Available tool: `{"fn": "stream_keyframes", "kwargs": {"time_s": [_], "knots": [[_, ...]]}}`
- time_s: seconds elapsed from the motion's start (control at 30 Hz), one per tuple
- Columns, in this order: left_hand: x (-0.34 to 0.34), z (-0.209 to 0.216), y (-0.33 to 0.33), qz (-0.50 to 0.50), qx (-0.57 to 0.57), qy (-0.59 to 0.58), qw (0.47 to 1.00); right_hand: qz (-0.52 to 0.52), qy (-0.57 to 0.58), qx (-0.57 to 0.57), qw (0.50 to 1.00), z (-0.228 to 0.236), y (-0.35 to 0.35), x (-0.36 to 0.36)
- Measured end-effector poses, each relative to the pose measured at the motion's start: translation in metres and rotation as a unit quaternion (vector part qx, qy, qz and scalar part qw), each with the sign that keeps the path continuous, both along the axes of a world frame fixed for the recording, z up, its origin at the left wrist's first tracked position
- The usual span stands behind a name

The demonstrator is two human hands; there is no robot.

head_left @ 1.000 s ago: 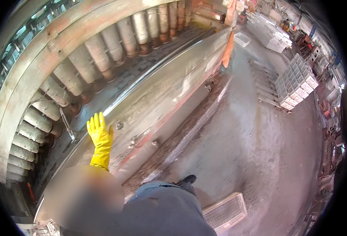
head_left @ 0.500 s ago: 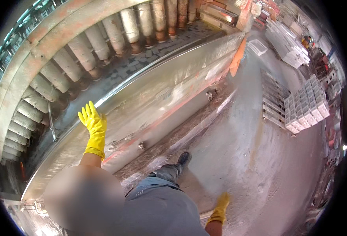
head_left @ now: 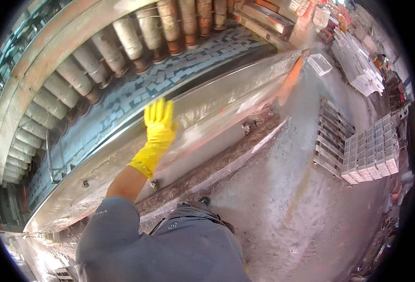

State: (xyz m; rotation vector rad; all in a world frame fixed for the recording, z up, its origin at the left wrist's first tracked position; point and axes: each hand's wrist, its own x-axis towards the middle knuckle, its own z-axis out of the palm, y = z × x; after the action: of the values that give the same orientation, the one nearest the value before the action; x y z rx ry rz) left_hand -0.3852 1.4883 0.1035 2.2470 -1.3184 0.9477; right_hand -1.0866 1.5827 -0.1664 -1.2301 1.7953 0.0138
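Note:
My left hand (head_left: 159,124), in a yellow rubber glove, is stretched over the top rim of a long metal side wall (head_left: 217,105). Its fingers are straight and slightly apart, with nothing held in them. I cannot tell whether the fingertips touch the rim. Beyond the wall, many flat, pale and grey pieces (head_left: 158,84) lie spread over a machine bed. A row of upright cylinders (head_left: 92,62) stands over that bed, under a curved beam (head_left: 43,54). My right hand is out of sight; only a thin yellow sliver shows beside my shirt at the lower edge.
A low ledge with dirt (head_left: 212,176) runs along the wall's foot. To the right, a wooden pallet (head_left: 330,134) lies on the floor beside stacked white crates (head_left: 372,150). Farther off are a single white crate (head_left: 320,64) and stacked long white pieces (head_left: 358,63).
My left hand has moved right along the wall's rim, its arm reaching farther out. My right hand has dropped out of view. The camera view has shifted, showing more of the bed.

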Motion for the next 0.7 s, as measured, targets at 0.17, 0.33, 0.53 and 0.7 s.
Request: {"fn": "stream_keyframes", "kwargs": {"time_s": [0.17,0.33,0.53,0.7], "knots": [[-0.048,-0.041,-0.151,-0.277,0.083,0.168,0.942,0.031,0.015,0.02,0.999,-0.009,-0.061,-0.017],[-0.128,-0.072,-0.251,-0.334,0.261,0.205,0.882,0.076,0.046,0.035,0.995,-0.025,-0.14,-0.036],[-0.168,-0.2,-0.186,-0.198,0.419,0.424,0.778,0.159,0.064,0.041,0.984,-0.032,-0.266,-0.087],[-0.204,-0.286,-0.079,-0.124,0.562,0.451,0.682,0.341,0.114,-0.065,0.931,-0.062,-0.423,-0.152]]}}
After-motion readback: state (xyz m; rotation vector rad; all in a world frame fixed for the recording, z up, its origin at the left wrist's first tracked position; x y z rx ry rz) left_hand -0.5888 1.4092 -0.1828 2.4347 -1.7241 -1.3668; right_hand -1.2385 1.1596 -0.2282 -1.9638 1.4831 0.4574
